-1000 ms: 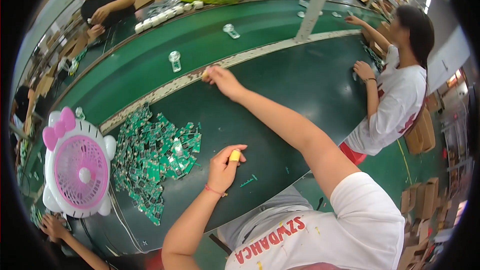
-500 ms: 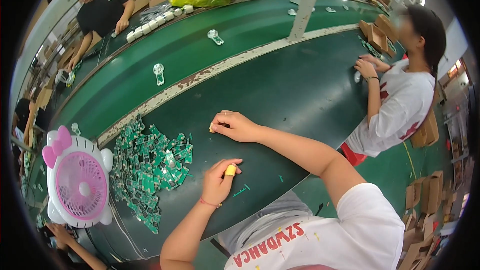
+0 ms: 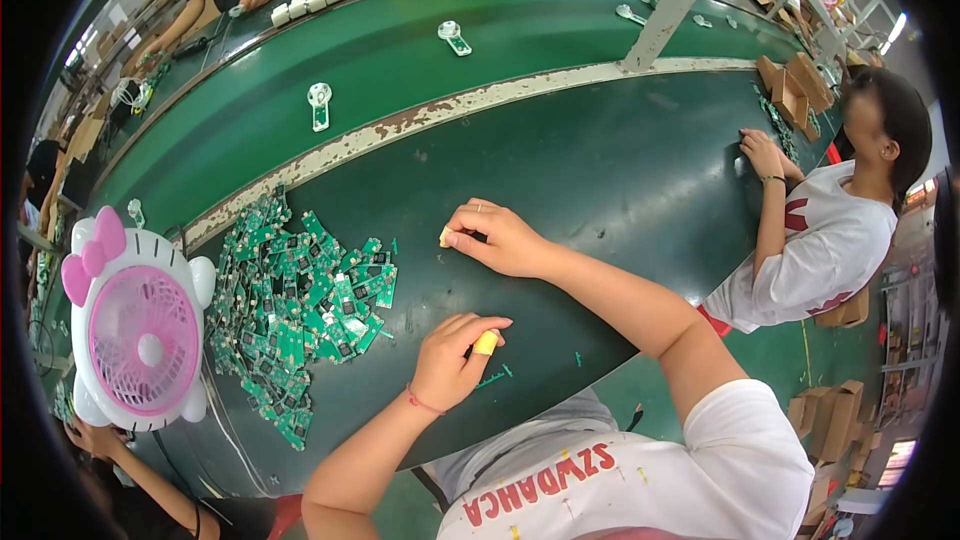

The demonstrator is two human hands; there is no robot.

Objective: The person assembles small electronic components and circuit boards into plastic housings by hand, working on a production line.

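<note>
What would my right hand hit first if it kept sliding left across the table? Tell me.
Probably the pile of green circuit boards. The right hand points left over bare dark table, and nothing else shows between, though depth is hard to judge.

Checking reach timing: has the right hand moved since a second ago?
Yes. The right hand has drawn back from the pale worn strip toward the body.

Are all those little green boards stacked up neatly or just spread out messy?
Spread out messy. The green circuit boards lie in a loose heap on the dark table, pointing every which way, some overlapping, beside the pink fan.
</note>
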